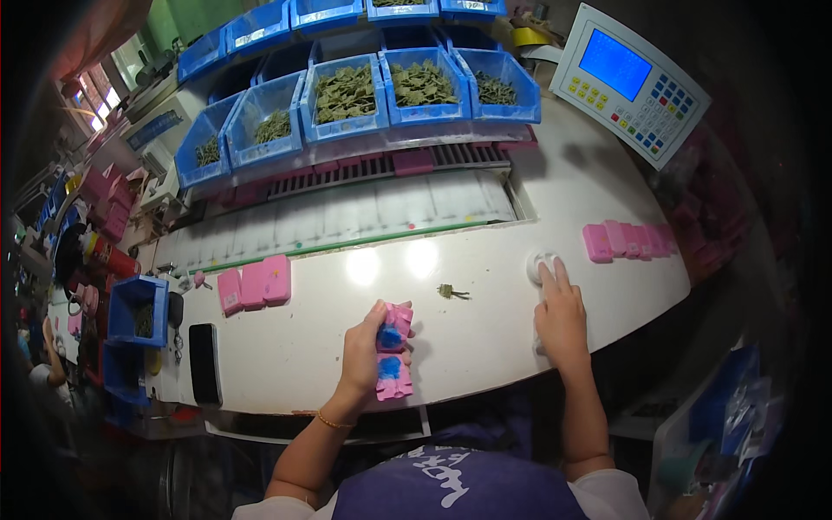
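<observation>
My left hand (357,357) is closed around a pink rubber mould (394,389), which is spread into two halves with jagged edges and a blue patch on each. It is held just over the front part of the white table. My right hand (562,319) lies with its fingers stretched out over a round white object (543,263); the fingertips touch it, and the hand covers part of what is beneath. Between the hands, a small dull-green piece with thin prongs (447,291) rests on the table.
Pink blocks stand in a row at left (254,286) and right (626,241). A black phone (204,364) lies near the left edge. Blue bins (345,132) with greenish pieces line the back, behind a long recessed strip (347,217). A keypad panel (631,87) stands at back right.
</observation>
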Available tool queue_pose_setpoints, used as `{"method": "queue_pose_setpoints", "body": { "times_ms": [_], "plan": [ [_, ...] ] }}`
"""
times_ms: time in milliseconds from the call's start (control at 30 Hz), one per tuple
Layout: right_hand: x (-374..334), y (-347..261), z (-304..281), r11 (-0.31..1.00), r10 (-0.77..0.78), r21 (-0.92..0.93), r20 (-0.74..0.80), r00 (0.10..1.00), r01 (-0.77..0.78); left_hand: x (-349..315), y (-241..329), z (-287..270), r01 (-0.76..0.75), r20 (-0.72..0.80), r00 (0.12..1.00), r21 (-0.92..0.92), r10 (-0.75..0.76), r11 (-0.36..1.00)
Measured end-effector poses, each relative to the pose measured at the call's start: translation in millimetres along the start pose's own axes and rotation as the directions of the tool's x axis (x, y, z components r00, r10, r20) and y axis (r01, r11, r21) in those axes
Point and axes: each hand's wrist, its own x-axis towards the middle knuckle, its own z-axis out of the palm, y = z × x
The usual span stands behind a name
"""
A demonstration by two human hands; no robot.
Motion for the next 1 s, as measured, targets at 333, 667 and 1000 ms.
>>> {"method": "queue_pose_setpoints", "body": {
  "times_ms": [333,667,1000],
  "plan": [
    [-26.5,-91.9,-10.4,0.532,-0.787,0.356,-0.128,0.604,0.769,-11.1,-0.7,21.0,-0.166,0.008,0.986,0.082,0.165,0.983],
    [-26.1,-85.1,-21.9,0.485,-0.659,0.708,-0.091,0.747,0.514,-13.1,-5.6,14.3,-0.159,-0.021,0.987,0.092,0.162,0.983],
    [-36.5,-49.5,-53.4,0.493,-0.672,0.857,0.267,0.690,0.149,-31.1,4.7,29.4,-0.241,-0.016,0.970,0.117,0.244,0.964]
  ]
}}
